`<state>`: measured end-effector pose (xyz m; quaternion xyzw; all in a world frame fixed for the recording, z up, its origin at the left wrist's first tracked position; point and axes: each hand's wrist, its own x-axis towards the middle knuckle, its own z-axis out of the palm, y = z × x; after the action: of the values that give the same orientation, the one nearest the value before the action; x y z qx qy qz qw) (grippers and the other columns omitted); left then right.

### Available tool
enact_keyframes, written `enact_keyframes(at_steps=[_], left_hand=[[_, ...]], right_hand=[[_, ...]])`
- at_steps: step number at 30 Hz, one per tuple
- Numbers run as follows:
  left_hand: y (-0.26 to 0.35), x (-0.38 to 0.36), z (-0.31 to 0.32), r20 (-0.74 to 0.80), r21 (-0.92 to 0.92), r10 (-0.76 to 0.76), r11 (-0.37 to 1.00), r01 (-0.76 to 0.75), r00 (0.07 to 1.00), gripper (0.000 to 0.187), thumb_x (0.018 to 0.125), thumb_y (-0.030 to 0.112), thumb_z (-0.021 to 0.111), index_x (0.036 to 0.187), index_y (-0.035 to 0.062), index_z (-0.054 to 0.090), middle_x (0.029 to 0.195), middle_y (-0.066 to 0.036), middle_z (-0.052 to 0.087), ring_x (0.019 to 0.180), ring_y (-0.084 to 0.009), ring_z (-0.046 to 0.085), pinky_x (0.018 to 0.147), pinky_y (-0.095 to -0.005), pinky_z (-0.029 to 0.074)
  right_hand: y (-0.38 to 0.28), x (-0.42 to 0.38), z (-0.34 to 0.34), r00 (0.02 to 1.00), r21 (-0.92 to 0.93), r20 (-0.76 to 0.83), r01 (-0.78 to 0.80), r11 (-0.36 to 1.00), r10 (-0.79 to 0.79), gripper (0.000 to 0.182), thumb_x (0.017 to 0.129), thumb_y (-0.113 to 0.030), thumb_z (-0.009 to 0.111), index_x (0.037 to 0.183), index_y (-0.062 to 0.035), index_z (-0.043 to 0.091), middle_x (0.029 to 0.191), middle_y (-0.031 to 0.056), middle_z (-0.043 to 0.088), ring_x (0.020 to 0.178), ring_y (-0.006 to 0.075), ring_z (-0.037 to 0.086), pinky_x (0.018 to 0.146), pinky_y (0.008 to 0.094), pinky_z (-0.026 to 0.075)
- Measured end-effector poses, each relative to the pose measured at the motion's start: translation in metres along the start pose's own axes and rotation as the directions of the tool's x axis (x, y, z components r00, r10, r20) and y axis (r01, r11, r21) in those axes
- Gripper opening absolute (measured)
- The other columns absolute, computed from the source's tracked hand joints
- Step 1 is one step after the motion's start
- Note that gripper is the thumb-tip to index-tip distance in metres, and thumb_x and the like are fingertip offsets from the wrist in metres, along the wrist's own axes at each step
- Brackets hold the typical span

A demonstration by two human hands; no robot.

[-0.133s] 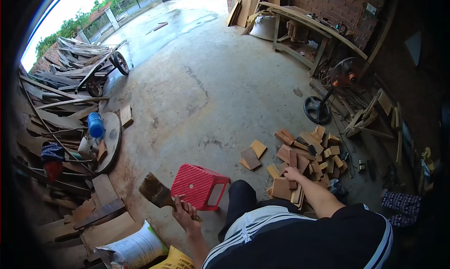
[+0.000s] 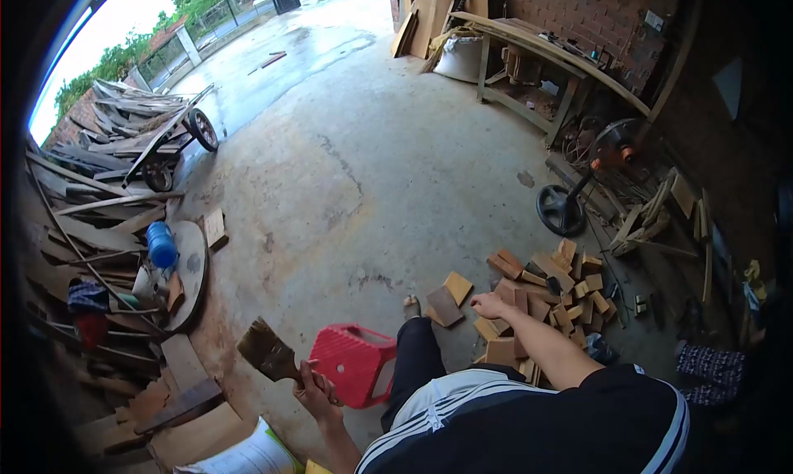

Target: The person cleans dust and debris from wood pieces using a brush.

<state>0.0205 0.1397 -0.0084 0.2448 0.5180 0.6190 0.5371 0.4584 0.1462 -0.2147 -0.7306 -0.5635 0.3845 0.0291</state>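
Note:
My left hand is closed around the handle of a wide paintbrush, whose dark bristles point up and left. Right beside it stands a red plastic stool with a ridged top and a small centre hole. My right hand reaches over the near edge of a pile of wood blocks. Its fingers point left and look apart, with nothing visible in them. Just left of those fingers, a brown wood block lies against a lighter wood block on the floor.
Scrap planks and a two-wheeled cart line the left side, near a blue jug. A black wheel-shaped base and a wooden workbench stand at right. A white sack lies bottom left.
My right hand has left the middle of the block pile and moved left towards the two separate blocks. My left hand still holds the paintbrush. The camera view has shifted, and a foot now shows.

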Motion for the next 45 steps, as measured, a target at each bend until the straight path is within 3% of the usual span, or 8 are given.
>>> enact_keyframes(at_steps=[8,12,17,19,24,27,33,45], left_hand=[[-0.022,0.285,0.175,-0.037,0.023,-0.160,0.987,0.161,0.986,0.029,0.102,0.031,0.054,0.089,0.0051,0.059,0.051,0.007,0.027,0.037,-0.0040,0.022,0.034,-0.0243,0.018],[0.024,0.421,0.312,0.223,0.078,-0.101,0.993,0.085,0.970,0.030,0.101,0.031,0.057,0.089,0.0036,0.061,0.050,0.007,0.029,0.036,-0.0034,0.021,0.034,-0.0253,0.017],[0.033,0.528,0.444,0.439,0.153,-0.085,0.988,0.018,0.894,0.028,0.100,0.029,0.058,0.096,0.0020,0.064,0.051,0.007,0.033,0.037,-0.0023,0.024,0.034,-0.0250,0.017],[0.025,0.571,0.503,0.572,0.181,-0.110,0.984,0.006,0.813,0.028,0.101,0.028,0.058,0.104,0.0019,0.066,0.053,0.007,0.035,0.038,-0.0012,0.027,0.035,-0.0234,0.019],[-0.020,0.675,0.670,0.633,0.267,-0.247,0.959,0.093,0.733,0.030,0.100,0.029,0.059,0.112,0.0016,0.065,0.052,0.008,0.034,0.039,-0.0021,0.029,0.037,-0.0230,0.020],[-0.042,0.731,0.744,0.593,0.317,-0.360,0.927,0.203,0.720,0.032,0.098,0.030,0.062,0.111,0.0009,0.066,0.050,0.008,0.032,0.037,-0.0024,0.027,0.037,-0.0239,0.018],[-0.066,0.835,0.876,0.564,0.325,-0.298,0.937,0.124,0.771,0.036,0.098,0.034,0.061,0.099,-0.0010,0.069,0.047,0.007,0.032,0.036,-0.0028,0.026,0.036,-0.0245,0.018],[-0.212,1.063,1.205,0.413,0.518,-0.419,0.838,0.171,0.809,0.034,0.100,0.038,0.055,0.118,0.0082,0.057,0.061,0.006,0.037,0.043,-0.0025,0.028,0.038,-0.0216,0.019]], right_hand=[[0.018,0.187,-0.071,0.973,0.115,-0.101,-0.196,0.974,0.208,0.038,0.083,-0.036,0.056,0.110,-0.0148,0.070,0.114,0.0141,0.069,0.109,0.0344,0.063,0.095,0.0443,0.049],[0.033,0.248,-0.125,0.819,-0.290,0.363,-0.353,0.889,0.444,0.034,0.085,-0.026,0.056,0.112,-0.0107,0.070,0.102,0.0125,0.072,0.088,0.0277,0.069,0.076,0.0408,0.055],[0.013,0.305,-0.173,0.928,0.525,-0.072,-0.276,0.805,0.365,0.035,0.089,-0.018,0.051,0.117,-0.0006,0.063,0.091,0.0106,0.071,0.068,0.0200,0.068,0.064,0.0336,0.055],[0.003,0.345,-0.190,0.861,0.606,-0.135,-0.320,0.728,0.491,0.034,0.086,-0.021,0.051,0.112,-0.0100,0.069,0.103,0.0154,0.071,0.092,0.0308,0.069,0.082,0.0420,0.053],[0.049,0.487,-0.229,0.866,0.082,0.353,-0.406,0.910,0.354,0.030,0.085,-0.021,0.054,0.107,-0.0095,0.070,0.079,0.0084,0.071,0.060,0.0185,0.066,0.057,0.0347,0.053],[0.068,0.566,-0.304,0.863,0.160,0.226,-0.490,0.857,0.452,0.027,0.084,-0.021,0.054,0.102,-0.0134,0.073,0.075,0.0074,0.071,0.060,0.0182,0.066,0.056,0.0348,0.052],[0.055,0.740,-0.561,0.853,0.383,-0.145,-0.420,0.823,0.502,0.035,0.088,-0.031,0.051,0.113,-0.0159,0.069,0.116,0.0131,0.068,0.110,0.0329,0.064,0.094,0.0437,0.050],[0.142,0.948,-0.826,0.824,0.443,-0.157,-0.434,0.785,0.544,0.035,0.091,-0.029,0.049,0.118,-0.0146,0.066,0.119,0.0143,0.067,0.113,0.0342,0.062,0.096,0.0448,0.048]])
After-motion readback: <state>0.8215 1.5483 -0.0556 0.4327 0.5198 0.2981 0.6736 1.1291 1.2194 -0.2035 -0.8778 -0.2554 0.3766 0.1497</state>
